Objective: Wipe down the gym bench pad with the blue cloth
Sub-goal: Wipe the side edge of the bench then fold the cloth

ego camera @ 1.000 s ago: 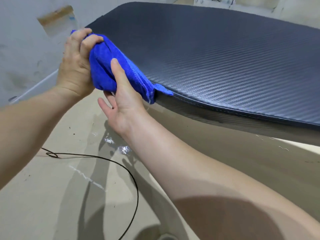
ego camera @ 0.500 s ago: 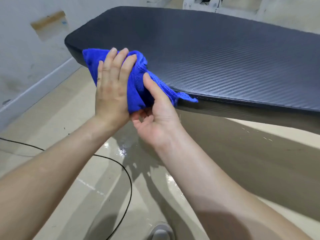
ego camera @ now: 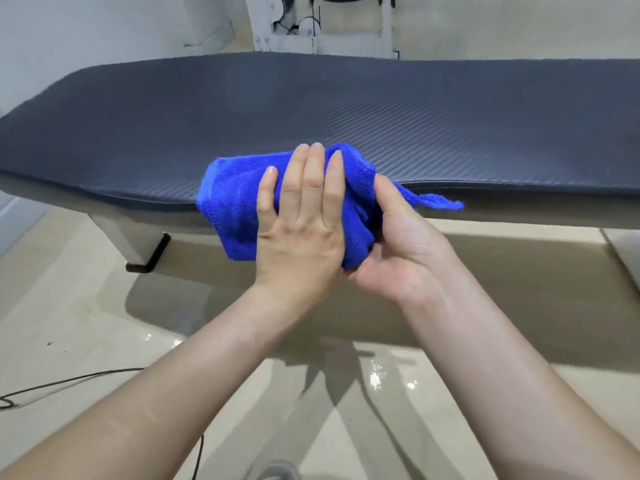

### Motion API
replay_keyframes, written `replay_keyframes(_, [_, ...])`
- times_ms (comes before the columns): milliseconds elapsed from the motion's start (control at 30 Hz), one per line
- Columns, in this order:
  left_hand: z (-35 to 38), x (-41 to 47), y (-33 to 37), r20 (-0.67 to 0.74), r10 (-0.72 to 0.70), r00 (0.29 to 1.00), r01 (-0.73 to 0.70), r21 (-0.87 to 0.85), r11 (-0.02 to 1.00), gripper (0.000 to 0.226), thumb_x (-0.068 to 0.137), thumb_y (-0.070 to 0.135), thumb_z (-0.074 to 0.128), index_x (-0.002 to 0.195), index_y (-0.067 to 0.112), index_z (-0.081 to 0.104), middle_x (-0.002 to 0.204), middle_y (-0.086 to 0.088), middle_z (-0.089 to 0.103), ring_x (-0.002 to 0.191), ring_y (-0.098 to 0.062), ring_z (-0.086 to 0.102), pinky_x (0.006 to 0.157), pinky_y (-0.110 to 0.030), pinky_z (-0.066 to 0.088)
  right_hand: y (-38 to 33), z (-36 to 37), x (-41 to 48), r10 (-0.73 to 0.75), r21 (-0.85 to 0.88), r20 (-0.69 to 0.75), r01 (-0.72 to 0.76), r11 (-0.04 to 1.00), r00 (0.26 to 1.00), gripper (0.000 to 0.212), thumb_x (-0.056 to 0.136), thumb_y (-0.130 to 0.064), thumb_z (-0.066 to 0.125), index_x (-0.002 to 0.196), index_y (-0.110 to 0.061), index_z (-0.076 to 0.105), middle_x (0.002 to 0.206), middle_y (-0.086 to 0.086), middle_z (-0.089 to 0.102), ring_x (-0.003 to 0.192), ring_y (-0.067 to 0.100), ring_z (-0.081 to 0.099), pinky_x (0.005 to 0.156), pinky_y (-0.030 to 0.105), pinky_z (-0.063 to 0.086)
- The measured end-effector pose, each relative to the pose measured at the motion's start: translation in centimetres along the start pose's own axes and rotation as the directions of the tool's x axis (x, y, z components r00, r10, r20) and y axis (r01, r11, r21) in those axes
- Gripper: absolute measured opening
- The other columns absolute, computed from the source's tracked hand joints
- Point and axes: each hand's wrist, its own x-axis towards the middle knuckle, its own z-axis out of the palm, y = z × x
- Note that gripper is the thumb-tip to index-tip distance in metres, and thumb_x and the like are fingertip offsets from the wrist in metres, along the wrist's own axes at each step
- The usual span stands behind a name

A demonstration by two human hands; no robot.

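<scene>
The dark, carbon-weave bench pad (ego camera: 346, 109) runs across the view from left to right. A bunched blue cloth (ego camera: 235, 209) hangs over the pad's near edge, at its middle. My left hand (ego camera: 301, 233) lies flat on the cloth with the fingers together, pressing it against the pad's edge. My right hand (ego camera: 398, 247) grips the cloth's right end from below, thumb on top. A small corner of the cloth (ego camera: 440, 201) sticks out to the right along the edge.
A white bench leg (ego camera: 128, 237) with a black foot stands at the lower left. Behind the pad is a white machine frame (ego camera: 322, 26). A black cable (ego camera: 69, 379) trails over the glossy beige floor at the left. A wall rises at the far left.
Both hands have slid the cloth rightwards along the near edge, from the pad's left end to its middle. The left hand went from gripping the cloth to lying flat on it.
</scene>
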Motion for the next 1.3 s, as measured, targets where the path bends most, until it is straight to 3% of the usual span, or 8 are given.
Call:
replay_keyframes(267, [0.1,4.1,10.9,-0.039,0.173,0.984,-0.176,-0.130,0.976,0.053,0.092,0.008,0.008,0.140,0.005,0.030,0.140,-0.011,0.051,0.131,-0.026,0.047,0.105,-0.042,0.024,-7.3,-7.4,-3.5,-0.145,0.024,-0.115,0.148,0.989,0.983,0.021,0.086,-0.036,0.067,0.097,-0.018,0.073,0.094,0.000,0.077,0.088,0.014,0.073,0.080,0.031,0.057])
replay_keyframes(567, [-1.8,6.5,21.7,-0.046,0.446,0.894,-0.442,-0.256,0.860,0.056,0.091,0.014,0.023,0.146,0.005,0.026,0.147,-0.013,0.042,0.137,-0.026,0.038,0.110,-0.041,0.020,-14.1,-15.7,-9.5,-0.293,-0.120,-0.211,0.273,0.955,0.932,0.039,0.087,-0.043,0.065,0.118,-0.019,0.069,0.110,-0.007,0.073,0.092,0.013,0.071,0.077,0.029,0.058])
replay_keyframes(767, [-5.0,9.0,23.0,0.098,0.681,0.726,-0.505,-0.596,0.624,0.076,0.081,0.004,0.045,0.151,0.017,0.019,0.157,-0.012,0.019,0.145,-0.027,0.016,0.115,-0.041,0.016,-18.3,-19.5,-14.6,-0.621,-0.621,-0.443,0.278,0.733,0.647,0.014,0.087,-0.029,0.055,0.078,-0.022,0.062,0.068,-0.002,0.060,0.057,0.014,0.054,0.050,0.023,0.040])
replay_keyframes(867, [-5.4,10.5,20.6,0.012,0.589,0.808,-0.398,-0.727,0.560,0.073,0.072,-0.011,0.051,0.140,0.015,0.044,0.140,-0.007,0.050,0.128,-0.027,0.045,0.100,-0.036,0.040,-21.0,-19.3,-16.8,-0.790,-0.790,-0.426,0.243,0.562,0.441,0.020,0.083,-0.030,0.054,0.067,-0.017,0.054,0.041,-0.002,0.053,0.038,0.012,0.047,0.050,0.025,0.038])
replay_keyframes(1000, [-5.9,13.5,18.1,0.006,0.403,0.915,-0.313,-0.620,0.720,0.049,0.071,0.003,0.043,0.111,0.024,0.060,0.104,0.003,0.067,0.099,-0.028,0.058,0.066,-0.040,0.051,-22.5,-18.2,-17.3,-0.910,-0.872,-0.304,0.302,0.385,0.283,0.020,0.075,-0.027,0.061,0.062,-0.018,0.049,0.036,-0.008,0.035,0.033,0.011,0.033,0.039,0.018,0.027])
replay_keyframes(1100, [-6.0,17.5,16.4,-0.136,0.241,0.961,-0.275,-0.579,0.768,0.040,0.074,0.013,0.037,0.101,0.021,0.066,0.101,-0.002,0.069,0.096,-0.031,0.057,0.076,-0.039,0.047,-22.5,-17.2,-17.4,-0.901,-0.831,-0.293,0.381,0.406,0.320,0.018,0.073,-0.030,0.065,0.066,-0.019,0.052,0.053,-0.003,0.035,0.048,0.014,0.033,0.047,0.024,0.026])
replay_keyframes(1233, [-7.0,21.6,15.7,-0.257,-0.086,0.963,-0.109,-0.658,0.745,0.038,0.081,0.012,0.040,0.102,0.020,0.070,0.101,-0.006,0.064,0.100,-0.028,0.054,0.076,-0.012,0.022,-22.2,-16.9,-17.3,-0.823,-0.485,-0.297,0.666,0.567,0.485,0.030,0.084,-0.030,0.067,0.056,-0.021,0.065,0.065,0.000,0.056,0.060,0.017,0.058,0.061,0.029,0.056])
replay_keyframes(1300, [-7.0,21.1,15.5,-0.221,-0.090,0.971,-0.080,-0.657,0.749,0.037,0.081,0.011,0.042,0.103,0.020,0.070,0.100,-0.008,0.064,0.098,-0.029,0.053,0.075,-0.014,0.025,-21.9,-17.2,-16.7,-0.778,-0.437,-0.350,0.643,0.629,0.522,0.023,0.087,-0.036,0.064,0.070,-0.021,0.061,0.062,-0.001,0.059,0.050,0.016,0.059,0.046,0.021,0.048])
